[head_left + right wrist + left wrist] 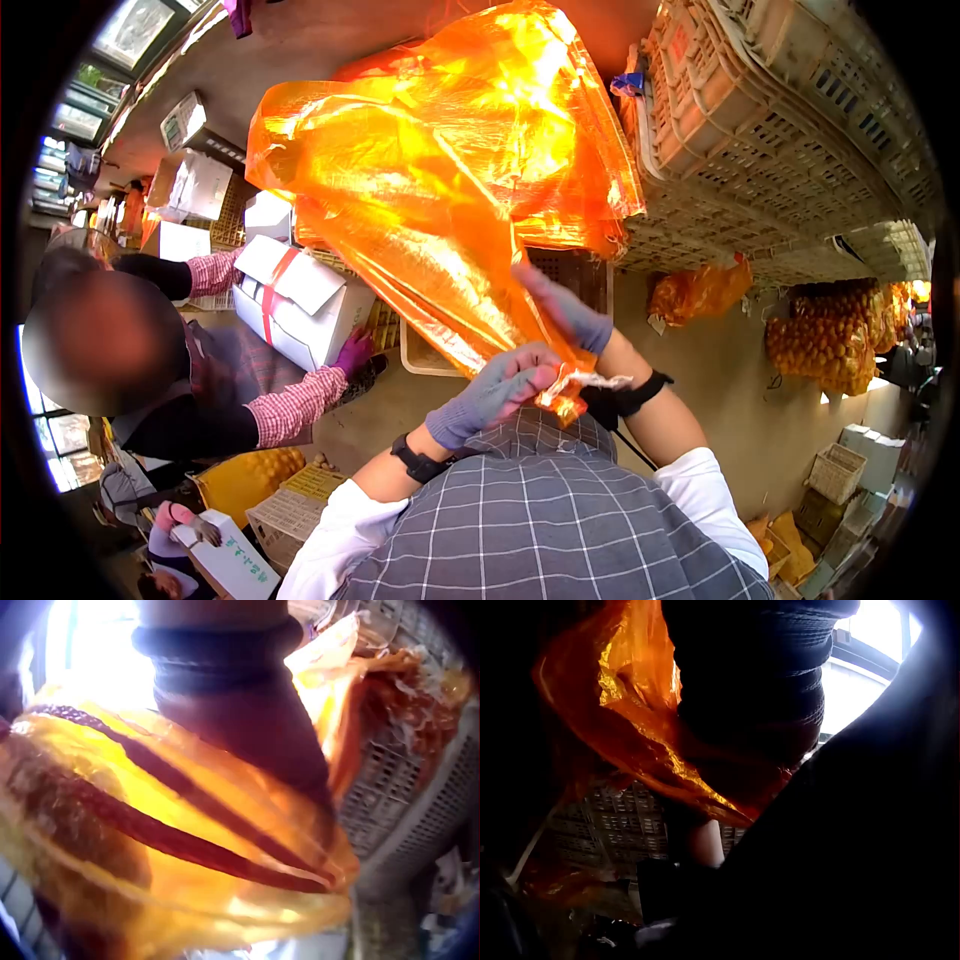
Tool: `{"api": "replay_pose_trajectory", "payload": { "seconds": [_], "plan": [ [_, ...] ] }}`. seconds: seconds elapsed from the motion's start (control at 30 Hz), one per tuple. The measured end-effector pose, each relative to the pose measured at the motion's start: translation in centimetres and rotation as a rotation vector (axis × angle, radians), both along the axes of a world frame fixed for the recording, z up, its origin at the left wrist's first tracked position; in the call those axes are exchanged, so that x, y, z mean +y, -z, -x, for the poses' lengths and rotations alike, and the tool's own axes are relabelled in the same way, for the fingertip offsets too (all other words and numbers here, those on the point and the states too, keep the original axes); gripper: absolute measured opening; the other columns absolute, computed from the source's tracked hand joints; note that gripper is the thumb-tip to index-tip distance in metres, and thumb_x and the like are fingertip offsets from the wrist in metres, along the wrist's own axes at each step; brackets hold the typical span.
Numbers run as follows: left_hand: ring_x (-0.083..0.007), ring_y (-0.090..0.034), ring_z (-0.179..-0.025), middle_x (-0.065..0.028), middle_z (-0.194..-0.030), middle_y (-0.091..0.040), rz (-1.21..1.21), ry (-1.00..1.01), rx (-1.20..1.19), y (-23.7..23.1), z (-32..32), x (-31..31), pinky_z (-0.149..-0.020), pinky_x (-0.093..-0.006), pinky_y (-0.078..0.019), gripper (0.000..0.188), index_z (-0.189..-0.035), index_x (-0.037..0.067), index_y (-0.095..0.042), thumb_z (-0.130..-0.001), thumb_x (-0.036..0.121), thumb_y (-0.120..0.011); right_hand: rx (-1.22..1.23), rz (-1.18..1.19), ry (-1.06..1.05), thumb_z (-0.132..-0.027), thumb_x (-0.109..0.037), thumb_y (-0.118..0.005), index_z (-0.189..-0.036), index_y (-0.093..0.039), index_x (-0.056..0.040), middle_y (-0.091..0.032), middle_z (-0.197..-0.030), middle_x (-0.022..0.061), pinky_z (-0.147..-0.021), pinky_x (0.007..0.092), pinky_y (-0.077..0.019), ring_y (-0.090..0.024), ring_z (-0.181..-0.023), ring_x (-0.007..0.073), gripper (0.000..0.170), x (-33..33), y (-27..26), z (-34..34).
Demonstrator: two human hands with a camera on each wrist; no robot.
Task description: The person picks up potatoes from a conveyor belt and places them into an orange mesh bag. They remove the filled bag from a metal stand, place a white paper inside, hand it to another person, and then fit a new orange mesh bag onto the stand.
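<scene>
A large, thin, translucent orange plastic bag [420,200] spreads out in front of me and narrows toward my body. My gloved left hand [495,392] pinches its gathered near end, where a whitish twisted strip [597,380] sticks out. My gloved right hand [572,312] lies along the bag's right edge with its fingers extended. In the right wrist view, the orange film [187,855] overlaps that hand, and two dark red bands [202,851] cross the film. The left wrist view is mostly dark, with orange folds [649,742] beside the glove.
A pale plastic crate [425,350] sits under the bag. Stacked crates [770,130] rise at the right, with filled net bags [825,340] below them. Close on the left, another person [230,360] handles a white box [300,300] with a red band.
</scene>
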State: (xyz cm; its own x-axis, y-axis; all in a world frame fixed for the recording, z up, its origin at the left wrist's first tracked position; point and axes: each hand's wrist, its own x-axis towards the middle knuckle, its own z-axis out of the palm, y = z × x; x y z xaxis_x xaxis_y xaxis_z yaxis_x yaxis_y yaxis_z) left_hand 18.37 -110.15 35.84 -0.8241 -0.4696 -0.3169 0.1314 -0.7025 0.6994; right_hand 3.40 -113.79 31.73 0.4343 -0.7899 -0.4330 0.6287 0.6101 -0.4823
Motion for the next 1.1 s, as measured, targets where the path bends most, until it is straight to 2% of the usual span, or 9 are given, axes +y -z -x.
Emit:
{"api": "replay_pose_trajectory", "payload": {
  "seconds": [0.1,0.17,0.23,0.3,0.4,0.53,0.77,0.97,1.1],
  "plan": [
    [-0.0090,-0.049,-0.081,-0.0013,-0.091,-0.054,-0.089,0.366,-0.017,1.6,-1.0,0.9,-0.073,-0.0223,-0.0388,0.027,-0.099,0.001,-0.054,-0.088,0.026,-0.053,-0.111,-0.059,-0.277,-0.088,-0.027,-0.051,-0.118,-0.047,-0.0003,-0.057,-0.102,0.0039,-0.080,0.0238,-0.0432,-0.053,-0.089,0.0086,0.040,5.5,1.2,-2.9],
    [-0.0088,-0.051,-0.078,-0.0002,-0.082,-0.056,0.324,0.695,-0.033,0.3,-0.1,0.6,-0.068,-0.0218,-0.0410,0.025,-0.094,0.002,-0.056,-0.088,0.026,-0.052,0.115,0.030,0.069,-0.084,-0.018,-0.057,-0.111,-0.052,-0.0001,-0.058,-0.103,0.0020,-0.079,0.0304,-0.0447,-0.054,-0.088,0.0125,0.033,5.8,0.4,-3.0],
    [-0.0086,-0.052,-0.074,-0.0002,-0.080,-0.057,1.050,0.629,0.027,1.4,0.0,2.0,-0.066,-0.0231,-0.0421,0.020,-0.092,0.003,-0.057,-0.087,0.023,-0.054,0.543,0.408,0.130,-0.083,-0.016,-0.057,-0.105,-0.055,-0.0008,-0.062,-0.096,0.0030,-0.073,0.0306,-0.0461,-0.056,-0.081,0.0122,0.027,7.1,-2.1,-2.7],
    [-0.0138,-0.054,-0.070,-0.0041,-0.078,-0.058,0.773,0.731,0.092,3.5,-0.9,5.7,-0.063,-0.0263,-0.0429,0.016,-0.090,0.004,-0.056,-0.086,0.020,-0.054,1.063,0.961,-0.301,-0.081,-0.014,-0.058,-0.107,-0.055,-0.0035,-0.063,-0.095,0.0063,-0.071,0.0286,-0.0459,-0.056,-0.080,0.0090,0.028,10.3,-3.3,-2.5],
    [-0.0169,-0.055,-0.068,-0.0078,-0.074,-0.057,0.828,0.955,0.179,3.6,-0.9,8.8,-0.063,-0.0293,-0.0431,0.013,-0.089,0.004,-0.055,-0.086,0.017,-0.051,0.950,0.046,-0.139,-0.074,-0.027,-0.056,-0.111,-0.054,-0.0096,-0.061,-0.092,0.0167,-0.071,0.0376,-0.0468,-0.057,-0.082,0.0356,0.041,17.9,3.2,-0.6],
    [-0.0136,-0.050,-0.066,-0.0054,-0.071,-0.051,0.592,1.015,-0.202,3.0,2.4,11.8,-0.062,-0.0268,-0.0409,0.021,-0.084,0.005,-0.052,-0.087,0.026,-0.051,1.333,-0.362,-0.589,-0.077,-0.036,-0.051,-0.105,-0.058,-0.0035,-0.060,-0.097,0.0197,-0.076,0.0386,-0.0458,-0.057,-0.087,0.0364,0.043,35.2,7.9,-0.2],
    [-0.0048,-0.041,-0.078,0.0029,-0.081,-0.045,0.526,1.218,-0.126,5.4,8.2,28.8,-0.073,-0.0190,-0.0359,0.025,-0.091,0.004,-0.049,-0.090,0.029,-0.047,1.315,-0.806,0.462,-0.081,-0.041,-0.053,-0.116,-0.048,-0.0026,-0.059,-0.098,0.0204,-0.080,0.0349,-0.0440,-0.056,-0.092,0.0335,0.052,57.9,6.1,-7.7],
    [-0.0049,-0.042,-0.075,0.0007,-0.081,-0.049,0.600,1.461,0.018,6.3,9.3,51.9,-0.069,-0.0185,-0.0365,0.025,-0.091,0.001,-0.050,-0.091,0.026,-0.046,1.165,-0.207,1.697,-0.082,-0.042,-0.056,-0.124,-0.038,-0.0033,-0.053,-0.108,0.0198,-0.086,0.0317,-0.0416,-0.054,-0.098,0.0246,0.059,72.4,4.7,-17.8],
    [-0.0061,-0.043,-0.073,0.0001,-0.077,-0.048,0.598,1.788,0.242,6.3,7.5,63.8,-0.066,-0.0195,-0.0378,0.025,-0.088,0.000,-0.049,-0.092,0.025,-0.045,1.161,-0.758,1.549,-0.074,-0.024,-0.061,-0.114,-0.049,-0.0017,-0.056,-0.104,0.0181,-0.082,0.0327,-0.0431,-0.056,-0.094,0.0222,0.047,80.2,2.7,-21.4]
  ]
}}
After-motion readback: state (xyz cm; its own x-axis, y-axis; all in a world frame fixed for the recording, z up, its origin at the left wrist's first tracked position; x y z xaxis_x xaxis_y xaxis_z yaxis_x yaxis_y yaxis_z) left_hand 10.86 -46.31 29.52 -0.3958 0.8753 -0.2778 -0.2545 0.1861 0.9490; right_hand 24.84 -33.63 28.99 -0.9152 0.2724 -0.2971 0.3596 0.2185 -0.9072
